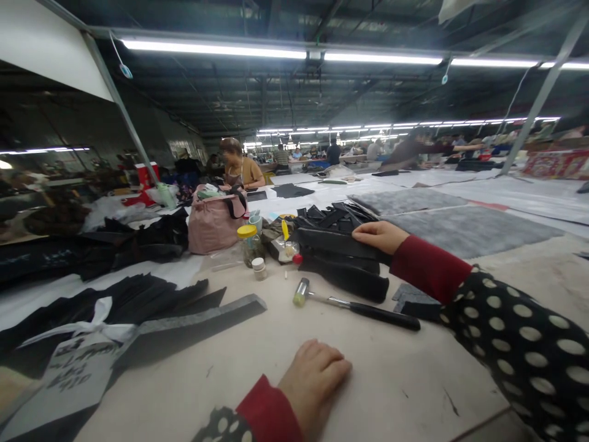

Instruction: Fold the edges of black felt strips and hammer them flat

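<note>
Stack of black strips [340, 264] lies on the pale surface [396, 393], ahead and to the right, with a loose heap of the same strips on top. Right hand [375, 238], in a red cuff and dotted sleeve [506, 331], rests flat on the stack's near layer, its fingers [363, 231] pressed together and pinching nothing. Left hand [313, 383] sits on the surface nearer the body, fingers [334, 368] lightly curled and together, holding nothing. Mallet [363, 310] lies between the hands, its head just beside the stack. Past it stand a jar [251, 248] with a yellow lid and a small bottle [259, 268]. To the left lie grey felt strips [197, 322] and a black pleated bundle [101, 307] tied with white ribbon. Beyond, a seated person [242, 169] works behind a pink bag [211, 224].
</note>
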`<state>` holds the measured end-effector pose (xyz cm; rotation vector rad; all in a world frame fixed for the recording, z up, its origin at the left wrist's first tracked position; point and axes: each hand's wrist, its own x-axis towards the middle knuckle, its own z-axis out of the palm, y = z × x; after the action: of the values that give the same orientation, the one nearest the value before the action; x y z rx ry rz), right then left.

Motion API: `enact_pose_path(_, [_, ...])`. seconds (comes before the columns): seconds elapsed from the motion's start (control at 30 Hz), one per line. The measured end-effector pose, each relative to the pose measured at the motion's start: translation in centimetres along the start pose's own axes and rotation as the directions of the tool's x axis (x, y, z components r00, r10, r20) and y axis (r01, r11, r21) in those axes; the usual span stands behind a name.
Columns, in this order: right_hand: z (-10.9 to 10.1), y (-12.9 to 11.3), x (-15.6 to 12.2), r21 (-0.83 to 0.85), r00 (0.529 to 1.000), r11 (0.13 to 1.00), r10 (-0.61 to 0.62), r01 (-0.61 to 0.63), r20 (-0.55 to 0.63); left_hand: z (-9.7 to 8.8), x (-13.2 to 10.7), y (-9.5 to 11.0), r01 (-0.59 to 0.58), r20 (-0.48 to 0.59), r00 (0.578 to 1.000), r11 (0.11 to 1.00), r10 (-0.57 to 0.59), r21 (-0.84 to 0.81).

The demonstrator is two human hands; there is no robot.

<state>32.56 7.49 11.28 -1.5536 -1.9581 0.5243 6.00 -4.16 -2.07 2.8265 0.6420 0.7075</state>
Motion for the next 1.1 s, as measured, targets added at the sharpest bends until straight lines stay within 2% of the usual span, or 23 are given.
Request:
enact_pose_path(0.07, [0.2,1.1,1.8,-0.021,0.995,1.0,0.0,-0.002,-0.099,0.2,0.0,-0.1,0.013,0.075,0.997,0.998,-0.009,-0.058])
enact_pose_path(0.2, [0.2,2.8,5.2,-0.136,0.971,0.991,-0.042,0.01,-0.234,0.9,0.1,-0.9,-0.014,0.045,0.999,0.996,0.018,-0.088])
enact_pose_path(0.33, [-0.4,3.5,8.1,-0.172,0.961,0.985,-0.029,-0.019,-0.276,2.3,0.0,-2.2,-0.077,-0.013,0.997,0.995,0.076,-0.062])
enact_pose_path(0.5, [-1.3,3.0,12.6,-0.167,0.951,0.985,-0.011,-0.043,-0.308,2.9,0.0,-2.6,-0.072,-0.045,0.997,0.997,0.07,-0.04])
enact_pose_path(0.57, [-1.9,3.4,14.7,-0.201,0.929,0.975,0.011,-0.092,-0.371,2.9,0.0,-2.6,-0.061,-0.014,0.998,0.997,0.06,-0.037])
enact_pose_path(0.63, [-2.4,4.4,16.6,-0.261,0.889,0.945,0.058,-0.195,-0.454,2.9,0.0,-2.6,-0.051,0.017,0.999,0.998,0.051,-0.029])
enact_pose_path(0.77, [-2.1,6.3,18.2,-0.346,0.799,0.851,0.131,-0.394,-0.587,3.3,-0.2,-2.8,-0.024,0.027,0.999,0.999,0.025,-0.046])
enact_pose_path(0.8, [-1.5,6.3,18.2,-0.385,0.809,0.837,0.108,-0.388,-0.578,3.4,-0.2,-2.9,-0.019,0.026,0.999,0.998,0.021,-0.059])
enact_pose_path(0.83, [-0.7,6.1,18.1,-0.434,0.841,0.829,0.078,-0.353,-0.535,3.4,-0.3,-2.9,-0.017,0.025,1.0,0.997,0.018,-0.072])
enact_pose_path(0.93, [2.5,4.9,18.0,-0.505,0.968,0.85,0.025,-0.151,-0.249,3.4,-0.2,-2.9,-0.014,0.026,1.0,0.996,0.017,-0.089])
enact_pose_path(1.0, [4.8,4.3,18.3,-0.485,0.994,0.869,0.05,-0.093,-0.101,3.2,-0.1,-2.9,0.001,0.051,0.999,0.997,0.003,-0.082])
enact_pose_path(1.1, [7.4,4.3,19.2,-0.471,0.99,0.872,0.137,-0.135,-0.029,3.0,-0.1,-2.9,0.001,0.098,0.995,0.997,0.008,-0.083])
